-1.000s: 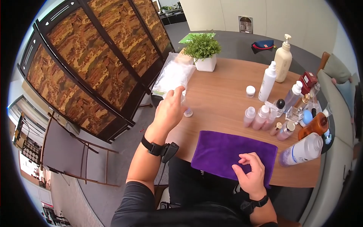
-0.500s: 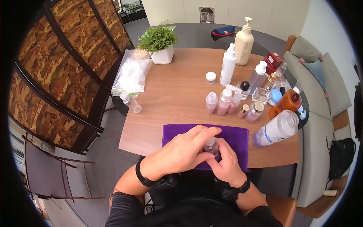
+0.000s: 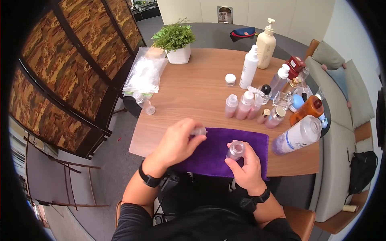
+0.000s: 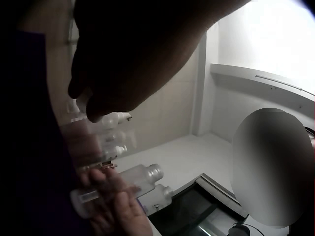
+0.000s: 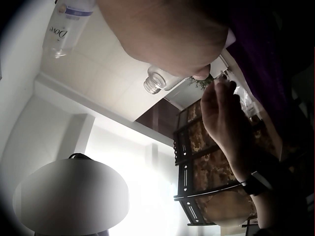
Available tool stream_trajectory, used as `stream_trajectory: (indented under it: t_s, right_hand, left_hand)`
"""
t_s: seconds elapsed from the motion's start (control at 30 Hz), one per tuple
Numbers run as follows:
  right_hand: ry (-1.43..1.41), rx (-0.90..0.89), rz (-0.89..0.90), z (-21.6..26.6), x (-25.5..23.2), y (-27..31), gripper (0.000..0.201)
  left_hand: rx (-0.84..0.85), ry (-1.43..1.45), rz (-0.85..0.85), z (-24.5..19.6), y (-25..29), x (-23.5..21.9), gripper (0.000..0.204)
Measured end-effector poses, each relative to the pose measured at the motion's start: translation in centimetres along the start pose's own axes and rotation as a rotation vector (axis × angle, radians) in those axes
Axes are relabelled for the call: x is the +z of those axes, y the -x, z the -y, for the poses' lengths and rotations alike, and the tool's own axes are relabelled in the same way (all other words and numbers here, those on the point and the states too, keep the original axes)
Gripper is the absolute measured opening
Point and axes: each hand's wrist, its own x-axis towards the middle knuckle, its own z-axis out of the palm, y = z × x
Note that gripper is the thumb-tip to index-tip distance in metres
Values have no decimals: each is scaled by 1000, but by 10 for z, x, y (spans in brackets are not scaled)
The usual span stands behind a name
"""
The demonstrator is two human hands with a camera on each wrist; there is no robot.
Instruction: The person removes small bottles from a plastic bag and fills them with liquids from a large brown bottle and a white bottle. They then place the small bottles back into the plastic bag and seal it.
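In the head view the right hand point(image 3: 249, 170) grips a small translucent bottle point(image 3: 237, 149) with an open, uncapped mouth, over the purple cloth point(image 3: 217, 160). To its left, above the cloth's left part, the left hand point(image 3: 177, 141) pinches a small clear cap point(image 3: 199, 131) between thumb and fingers. The left wrist view shows the bottle's threaded neck point(image 4: 154, 172) bare, with the right hand's fingers round the body. In the right wrist view the bottle point(image 5: 158, 79) juts out from under the right hand.
Several pink bottles point(image 3: 245, 105), a big Dove bottle point(image 3: 297, 135) and an amber bottle point(image 3: 307, 110) stand or lie on the right. A clear bottle point(image 3: 144, 103) lies at the left edge, near a plastic bag point(image 3: 144, 76) and a potted plant point(image 3: 179, 55). White jar point(image 3: 230, 79) and pump bottles are behind.
The left hand came from the table's left side to the bottle in the right hand, then moved off leftward with the cap. The bottle's mouth is now uncovered.
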Motion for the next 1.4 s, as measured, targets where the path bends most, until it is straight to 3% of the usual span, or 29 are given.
stream_trajectory:
  t_s: [0.17, 0.27, 0.33, 0.43, 0.57, 0.6, 0.67, 0.73, 0.77, 0.8, 0.87, 0.93, 1.0, 1.1, 1.13, 1.23, 1.4]
  right_hand:
    - [-29, 1, -21, 2, 2, -2, 48]
    - [7, -1, -11, 6, 2, -3, 48]
    - [7, 32, -5, 7, 3, -3, 47]
    - [-3, 43, -14, 7, 5, -3, 51]
    - [61, 65, 14, 8, 2, -3, 57]
    - [84, 82, 38, 3, 1, -1, 62]
    - [134, 107, 30, 4, -3, 1, 67]
    - [217, -24, 22, 22, -2, -6, 75]
    - [181, 41, 9, 34, -4, -3, 79]
    - [287, -38, -8, 39, -12, 3, 81]
    - [426, -190, -102, 49, -39, 23, 75]
    - [428, -363, -408, 37, -64, 45, 73]
    - [400, -223, -779, 31, -92, 52, 80]
    - [181, -120, -814, 27, -127, 25, 93]
    - [186, -123, -809, 25, -128, 16, 93]
    - [59, -50, -503, 23, -133, -1, 97]
    - [-48, 58, -465, 20, -127, -21, 92]
  left_hand:
    - [-125, 112, 50, 27, 11, 27, 35]
    - [17, -35, 26, 32, 15, 27, 41]
    - [94, -138, -110, 21, 13, 22, 45]
    - [156, -13, -155, 1, 16, 18, 50]
    - [291, 180, -54, -25, 15, 49, 74]
    - [215, 213, -5, -33, 17, 57, 71]
    - [221, 288, -40, -29, 18, 70, 62]
    - [261, 369, -154, -24, 17, 70, 56]
    - [126, 413, -77, -25, 21, 62, 57]
    - [142, 344, -45, -23, 25, 52, 58]
    - [194, 279, -52, -17, 30, 53, 60]
    - [175, 256, -61, -10, 32, 67, 58]
    - [147, 225, -75, -7, 33, 73, 57]
    - [180, 229, -105, -5, 34, 76, 59]
    - [183, 235, -108, -4, 33, 76, 59]
    - [183, 248, -106, -3, 32, 75, 59]
    - [202, 249, -111, -2, 34, 77, 59]
